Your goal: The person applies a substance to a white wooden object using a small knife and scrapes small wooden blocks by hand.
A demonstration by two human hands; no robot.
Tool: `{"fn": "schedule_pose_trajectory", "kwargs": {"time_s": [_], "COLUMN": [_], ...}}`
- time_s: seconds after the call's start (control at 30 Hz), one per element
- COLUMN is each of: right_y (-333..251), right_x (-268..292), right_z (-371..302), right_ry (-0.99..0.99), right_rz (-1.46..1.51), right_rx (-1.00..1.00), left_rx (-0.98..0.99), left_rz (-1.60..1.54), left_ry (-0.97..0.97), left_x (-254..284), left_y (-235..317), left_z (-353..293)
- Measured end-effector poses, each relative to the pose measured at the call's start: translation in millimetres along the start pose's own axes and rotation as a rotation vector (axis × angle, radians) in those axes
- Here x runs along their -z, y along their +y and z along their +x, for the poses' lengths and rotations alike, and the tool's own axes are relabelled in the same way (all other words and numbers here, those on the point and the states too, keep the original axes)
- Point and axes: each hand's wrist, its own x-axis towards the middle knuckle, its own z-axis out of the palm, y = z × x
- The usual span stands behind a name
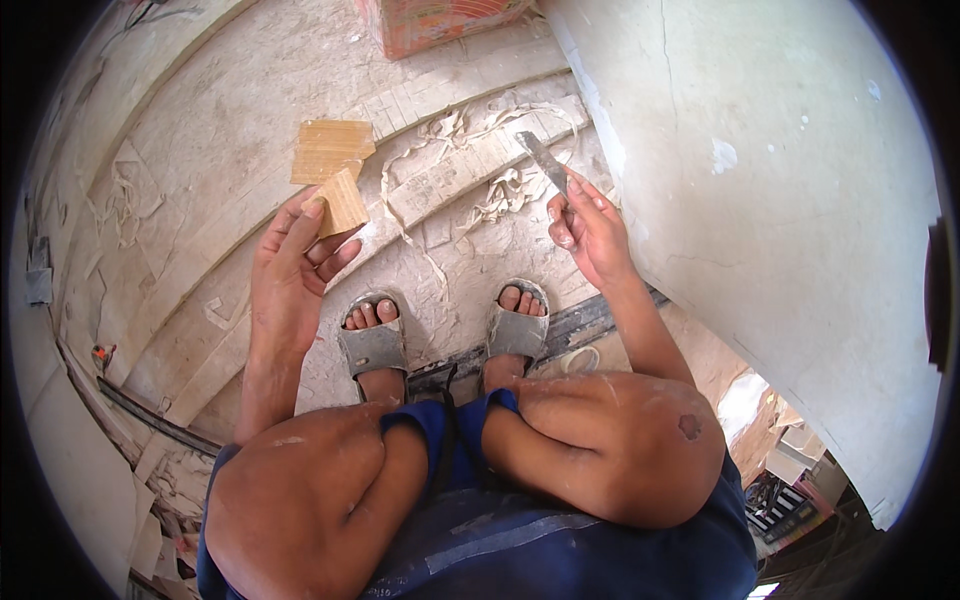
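My left hand (300,240) pinches a small tan piece with wood-like grain (343,203) between thumb and fingers. Just beyond it shows a larger wood-grained piece (332,150); whether it is in the same grip or lies on the floor, I cannot tell. On the right, my right hand (595,230) grips a narrow, flat grey metal blade (543,160), its far end pointing up and left. The blade and the wood-grained pieces are well apart, and the blade touches nothing but my hand.
Dusty cardboard strips (430,190) and crumpled pale ribbons (515,190) litter the floor. A dark metal track (590,320) runs behind my sandals (372,335). A pale panel (760,180) rises at the right. An orange-red box (440,22) stands at the far side.
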Motion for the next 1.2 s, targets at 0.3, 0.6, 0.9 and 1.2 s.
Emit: {"fn": "schedule_pose_trajectory", "kwargs": {"time_s": [0.3, 0.6, 0.9, 1.2], "right_y": [37, 32, 12, 33], "right_x": [40, 47, 46, 36], "right_z": [92, 82, 47, 123], "right_ry": [0.121, -0.012, 0.143, 0.373], "right_rz": [-1.704, -2.038, -1.674, -0.476], "right_rx": [0.691, 0.613, 0.442, 0.108], "left_rx": [-0.001, -0.010, -0.021, 0.013], "left_rz": [-0.020, 0.017, -0.047, -0.027], "left_ry": [0.000, 0.055, 0.025, -0.025], "left_x": [-11, 3, 0, -10], "left_y": [0, 3, 2, -3], "left_z": [-1, -2, -3, -2]}}
